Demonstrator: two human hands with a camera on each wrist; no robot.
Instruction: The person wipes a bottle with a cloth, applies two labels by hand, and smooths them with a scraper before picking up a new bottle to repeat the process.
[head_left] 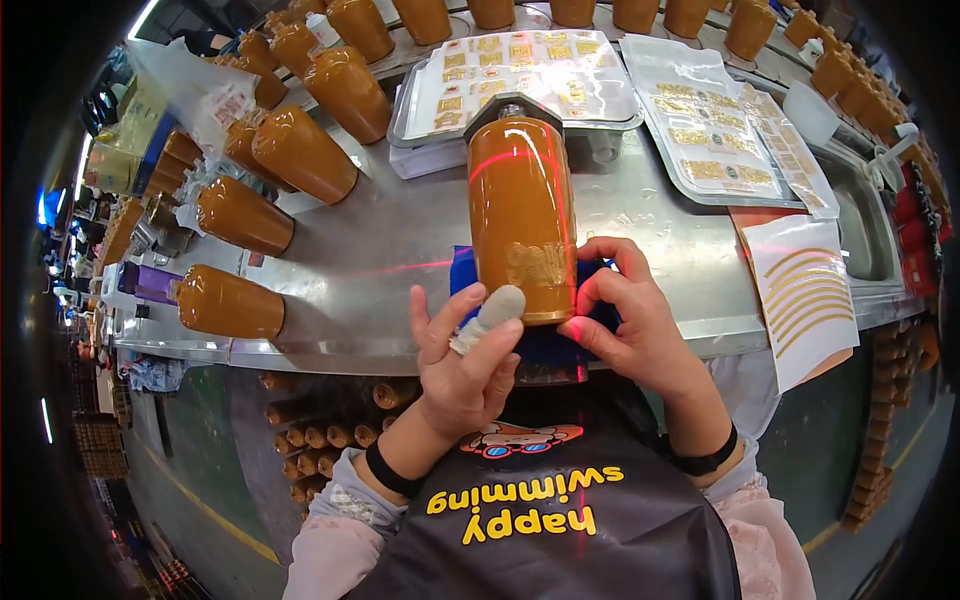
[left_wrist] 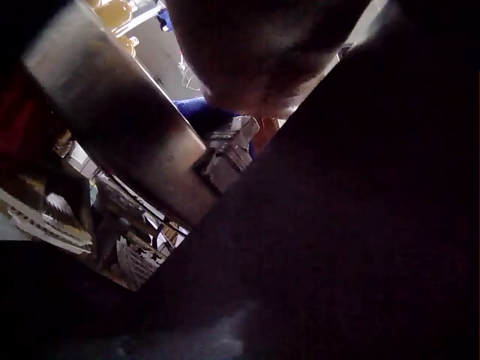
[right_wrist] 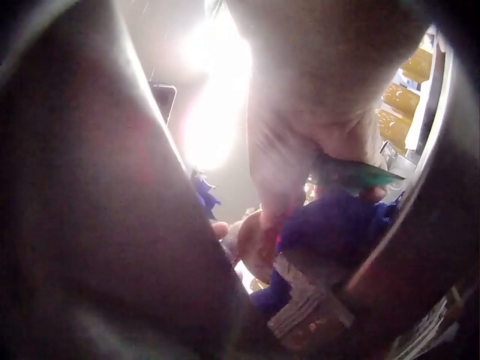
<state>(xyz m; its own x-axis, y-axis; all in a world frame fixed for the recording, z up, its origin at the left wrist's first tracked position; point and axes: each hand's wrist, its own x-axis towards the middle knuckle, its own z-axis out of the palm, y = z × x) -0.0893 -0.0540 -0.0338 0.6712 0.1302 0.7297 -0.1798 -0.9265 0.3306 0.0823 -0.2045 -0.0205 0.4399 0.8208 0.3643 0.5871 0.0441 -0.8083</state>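
A glossy brown bottle point(head_left: 520, 190) lies with its neck away from the person, in a dark angular holder point(head_left: 555, 112), its base over a blue cloth point(head_left: 463, 270). A gold label point(head_left: 537, 264) is on it near the base. The left hand point(head_left: 465, 365) touches the bottle's lower left with a finger wrapped in white point(head_left: 497, 310), its thumb extended beside it. The right hand point(head_left: 635, 325) holds the lower right edge with bent fingers and thumb. In the right wrist view a green thing point(right_wrist: 360, 175) shows by the right hand point(right_wrist: 292, 142); whether it is held, I cannot tell.
More brown bottles point(head_left: 232, 302) stand at the left and along the back. A tray with label sheets point(head_left: 515, 80) is behind the bottle, another tray point(head_left: 710, 130) at the right. A sheet with gold strips point(head_left: 805, 290) hangs over the front edge near a sink point(head_left: 865, 220).
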